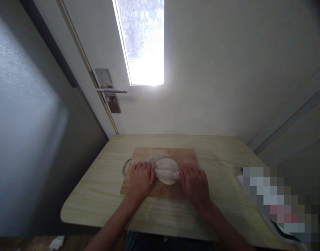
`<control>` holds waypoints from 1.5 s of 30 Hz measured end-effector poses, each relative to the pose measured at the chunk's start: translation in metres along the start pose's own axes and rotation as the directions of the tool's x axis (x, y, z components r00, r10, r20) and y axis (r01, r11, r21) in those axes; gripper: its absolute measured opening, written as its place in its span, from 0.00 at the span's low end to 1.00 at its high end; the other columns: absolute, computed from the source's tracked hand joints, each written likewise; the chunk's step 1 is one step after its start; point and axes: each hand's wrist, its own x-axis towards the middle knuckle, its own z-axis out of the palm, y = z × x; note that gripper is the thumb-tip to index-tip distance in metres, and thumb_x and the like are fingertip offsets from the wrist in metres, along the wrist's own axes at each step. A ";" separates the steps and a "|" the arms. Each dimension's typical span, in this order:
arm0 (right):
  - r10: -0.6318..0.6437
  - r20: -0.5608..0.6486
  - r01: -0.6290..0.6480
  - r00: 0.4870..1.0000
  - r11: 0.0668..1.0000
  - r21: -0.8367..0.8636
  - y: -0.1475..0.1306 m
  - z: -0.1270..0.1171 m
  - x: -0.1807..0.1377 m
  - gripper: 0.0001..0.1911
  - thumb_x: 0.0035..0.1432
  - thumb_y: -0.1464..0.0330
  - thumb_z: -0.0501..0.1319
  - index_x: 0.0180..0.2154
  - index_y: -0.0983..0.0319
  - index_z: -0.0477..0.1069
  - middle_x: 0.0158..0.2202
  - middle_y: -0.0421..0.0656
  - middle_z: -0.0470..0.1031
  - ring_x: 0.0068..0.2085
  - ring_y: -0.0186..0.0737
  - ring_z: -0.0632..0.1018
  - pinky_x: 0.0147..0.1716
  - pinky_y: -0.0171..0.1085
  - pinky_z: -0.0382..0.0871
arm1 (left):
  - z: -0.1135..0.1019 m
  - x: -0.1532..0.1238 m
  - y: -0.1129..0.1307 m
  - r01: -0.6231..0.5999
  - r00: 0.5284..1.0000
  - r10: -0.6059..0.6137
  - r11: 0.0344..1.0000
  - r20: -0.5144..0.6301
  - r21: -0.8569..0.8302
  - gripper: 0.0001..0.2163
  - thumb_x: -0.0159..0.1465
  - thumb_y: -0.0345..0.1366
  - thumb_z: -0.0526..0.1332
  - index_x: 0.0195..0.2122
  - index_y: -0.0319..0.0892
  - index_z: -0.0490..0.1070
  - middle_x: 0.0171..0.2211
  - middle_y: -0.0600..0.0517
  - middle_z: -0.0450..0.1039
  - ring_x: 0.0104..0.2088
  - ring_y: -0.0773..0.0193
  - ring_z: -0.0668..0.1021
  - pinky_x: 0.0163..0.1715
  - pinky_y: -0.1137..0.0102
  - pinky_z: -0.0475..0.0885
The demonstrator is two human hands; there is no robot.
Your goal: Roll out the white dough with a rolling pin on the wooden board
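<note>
A flat round of pale dough [167, 164] lies on a floured wooden cutting board [160, 191]. Across the dough rests a light rolling pin [167, 173], its middle showing between the two hands. My left hand [142, 177] is closed over the pin's left end, fingers curled. The right end is covered by my right hand [195, 183], also closed. Both ends of the pin are hidden under the palms. White flour [151, 156] dusts the board, mostly behind and left of the dough.
The board lies on a light wood-grain table [97, 195], its metal loop handle [124, 167] pointing left. Behind the table stands a white door [207, 87] with a lever handle [112, 90] and a bright window. A pixelated object [275, 202] sits at the table's right edge.
</note>
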 end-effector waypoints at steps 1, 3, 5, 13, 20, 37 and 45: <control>0.000 -0.009 0.000 1.000 1.000 0.000 -0.001 0.001 -0.002 0.14 0.57 0.69 0.45 0.31 0.62 0.68 0.29 0.44 0.71 0.32 0.40 0.68 0.33 0.39 0.52 | 0.001 -0.003 0.000 0.010 1.000 -0.010 1.000 -0.017 0.000 0.15 0.61 0.34 0.42 0.28 0.40 0.68 0.29 0.48 0.70 0.33 0.57 0.69 0.34 0.64 0.57; -0.004 -0.022 0.004 1.000 1.000 0.003 -0.002 0.003 -0.005 0.14 0.57 0.69 0.45 0.32 0.63 0.68 0.30 0.44 0.71 0.32 0.40 0.67 0.34 0.38 0.52 | 0.005 -0.008 0.001 0.026 0.999 -0.026 1.000 -0.037 -0.003 0.14 0.61 0.34 0.43 0.28 0.40 0.67 0.29 0.48 0.69 0.33 0.58 0.68 0.34 0.63 0.57; -0.015 -0.031 0.015 0.999 1.000 0.003 -0.001 0.005 -0.006 0.14 0.56 0.69 0.45 0.32 0.63 0.68 0.30 0.44 0.71 0.32 0.40 0.67 0.34 0.38 0.52 | 0.008 -0.009 0.000 0.029 0.999 -0.030 1.000 -0.038 -0.004 0.14 0.60 0.34 0.43 0.28 0.40 0.67 0.29 0.48 0.69 0.33 0.58 0.68 0.34 0.64 0.57; -0.049 0.052 0.050 0.997 0.999 -0.018 0.010 0.011 0.009 0.15 0.55 0.68 0.45 0.25 0.61 0.68 0.23 0.42 0.71 0.26 0.39 0.69 0.27 0.36 0.53 | 0.014 0.004 -0.005 0.024 1.000 -0.024 1.000 0.012 0.000 0.15 0.60 0.35 0.43 0.25 0.41 0.68 0.26 0.48 0.71 0.30 0.59 0.70 0.32 0.65 0.58; 0.003 0.313 0.022 0.950 0.997 -0.077 0.013 0.005 0.040 0.22 0.57 0.67 0.42 0.21 0.62 0.70 0.19 0.45 0.73 0.20 0.38 0.71 0.19 0.34 0.52 | 0.011 0.027 -0.006 0.111 0.974 -0.121 0.992 0.191 0.062 0.22 0.61 0.40 0.40 0.22 0.41 0.71 0.22 0.46 0.73 0.25 0.58 0.74 0.26 0.67 0.61; -0.260 0.445 0.271 0.857 0.962 0.042 0.032 0.023 0.073 0.13 0.55 0.71 0.48 0.29 0.62 0.70 0.27 0.43 0.74 0.26 0.35 0.73 0.23 0.31 0.57 | 0.013 0.070 -0.018 0.027 0.928 -0.021 1.000 0.372 -0.011 0.24 0.60 0.41 0.39 0.28 0.38 0.74 0.26 0.44 0.74 0.28 0.58 0.75 0.25 0.69 0.63; 0.022 0.250 0.006 0.968 0.994 -0.112 0.007 0.001 0.041 0.24 0.59 0.67 0.40 0.24 0.64 0.71 0.23 0.48 0.73 0.23 0.39 0.73 0.21 0.34 0.54 | 0.007 0.036 -0.003 0.136 0.974 -0.144 0.989 0.176 0.059 0.24 0.61 0.39 0.38 0.29 0.36 0.74 0.26 0.42 0.73 0.28 0.57 0.74 0.28 0.66 0.62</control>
